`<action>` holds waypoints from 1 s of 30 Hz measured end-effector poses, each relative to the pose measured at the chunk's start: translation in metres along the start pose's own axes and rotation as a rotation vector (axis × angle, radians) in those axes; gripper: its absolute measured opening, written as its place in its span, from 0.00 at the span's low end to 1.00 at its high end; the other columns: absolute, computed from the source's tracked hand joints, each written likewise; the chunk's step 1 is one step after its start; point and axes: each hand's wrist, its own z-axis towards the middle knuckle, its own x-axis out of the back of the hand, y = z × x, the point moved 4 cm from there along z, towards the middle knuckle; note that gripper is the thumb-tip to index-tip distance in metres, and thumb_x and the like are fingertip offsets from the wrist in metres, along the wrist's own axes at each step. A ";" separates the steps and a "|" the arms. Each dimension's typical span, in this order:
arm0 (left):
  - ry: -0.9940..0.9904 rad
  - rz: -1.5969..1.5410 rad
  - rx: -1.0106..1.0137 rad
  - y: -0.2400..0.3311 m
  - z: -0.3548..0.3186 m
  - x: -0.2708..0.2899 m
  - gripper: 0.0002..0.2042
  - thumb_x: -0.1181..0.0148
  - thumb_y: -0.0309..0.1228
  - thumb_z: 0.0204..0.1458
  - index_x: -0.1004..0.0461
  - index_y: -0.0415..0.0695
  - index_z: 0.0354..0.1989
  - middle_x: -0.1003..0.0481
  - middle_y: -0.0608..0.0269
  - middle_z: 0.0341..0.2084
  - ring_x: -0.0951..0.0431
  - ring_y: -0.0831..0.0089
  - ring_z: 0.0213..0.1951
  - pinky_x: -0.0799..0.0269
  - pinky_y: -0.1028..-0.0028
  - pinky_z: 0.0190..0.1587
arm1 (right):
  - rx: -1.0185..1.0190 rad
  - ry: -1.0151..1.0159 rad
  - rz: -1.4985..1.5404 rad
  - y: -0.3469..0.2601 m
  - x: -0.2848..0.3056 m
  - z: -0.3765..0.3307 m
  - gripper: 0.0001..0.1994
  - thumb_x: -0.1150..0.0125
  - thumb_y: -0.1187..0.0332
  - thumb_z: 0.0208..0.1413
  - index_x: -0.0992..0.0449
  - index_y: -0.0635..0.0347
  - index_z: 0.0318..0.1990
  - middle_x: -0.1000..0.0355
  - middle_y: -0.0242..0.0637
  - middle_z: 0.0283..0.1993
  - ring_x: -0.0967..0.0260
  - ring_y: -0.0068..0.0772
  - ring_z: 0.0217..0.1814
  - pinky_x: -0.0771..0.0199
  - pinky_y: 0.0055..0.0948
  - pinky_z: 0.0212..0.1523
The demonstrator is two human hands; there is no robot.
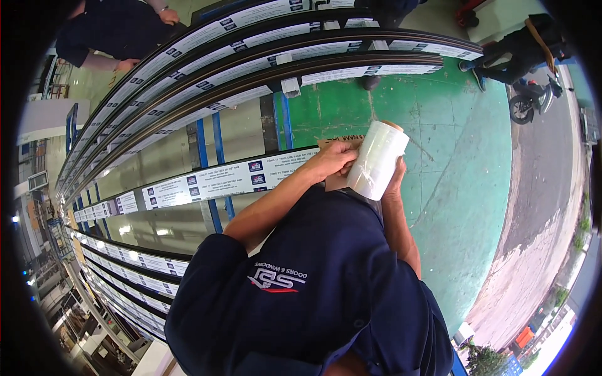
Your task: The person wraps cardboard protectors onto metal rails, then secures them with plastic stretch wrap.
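Observation:
A roll of clear stretch film (pixel 378 161) on a brown cardboard core is tilted in front of my chest. My right hand (pixel 395 178) wraps round its right side and supports it, with part of the fingers hidden behind the roll. At the roll's left side, my left hand (pixel 338 160) is closed with its fingers curled. A piece of brown cardboard (pixel 337 182) shows above and below that hand and appears to be gripped in it. Just beyond my left forearm runs a long profile (pixel 213 182) covered in printed white protective film.
Several long dark-edged profiles (pixel 370 61) lie across blue rack bars (pixel 217 141) ahead, with more profiles (pixel 135 260) at lower left. One person (pixel 113 31) stands at far left, another (pixel 523 53) at far right near a motorbike (pixel 533 103). Green floor (pixel 451 188) stretches to my right.

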 end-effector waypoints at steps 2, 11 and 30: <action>0.018 -0.046 0.031 0.001 0.001 0.005 0.09 0.48 0.32 0.64 0.25 0.39 0.39 0.33 0.70 0.21 0.34 0.81 0.23 0.39 0.79 0.23 | -0.023 -0.024 0.008 0.000 -0.002 0.000 0.44 0.49 0.32 0.53 0.35 0.66 0.62 0.25 0.48 0.51 0.24 0.43 0.49 0.21 0.41 0.49; 0.232 0.316 -0.273 0.009 -0.003 0.005 0.08 0.44 0.24 0.59 0.25 0.36 0.45 0.23 0.63 0.29 0.25 0.77 0.28 0.28 0.75 0.27 | 0.024 0.014 -0.014 -0.002 0.007 0.006 0.43 0.52 0.33 0.56 0.36 0.67 0.62 0.26 0.49 0.52 0.24 0.44 0.48 0.21 0.42 0.48; 0.138 0.038 -0.092 0.018 0.011 0.021 0.09 0.51 0.32 0.66 0.28 0.40 0.37 0.24 0.62 0.28 0.24 0.76 0.29 0.27 0.74 0.35 | 0.092 0.021 -0.034 -0.003 0.020 0.013 0.41 0.54 0.34 0.60 0.35 0.68 0.62 0.26 0.48 0.52 0.24 0.42 0.48 0.21 0.40 0.49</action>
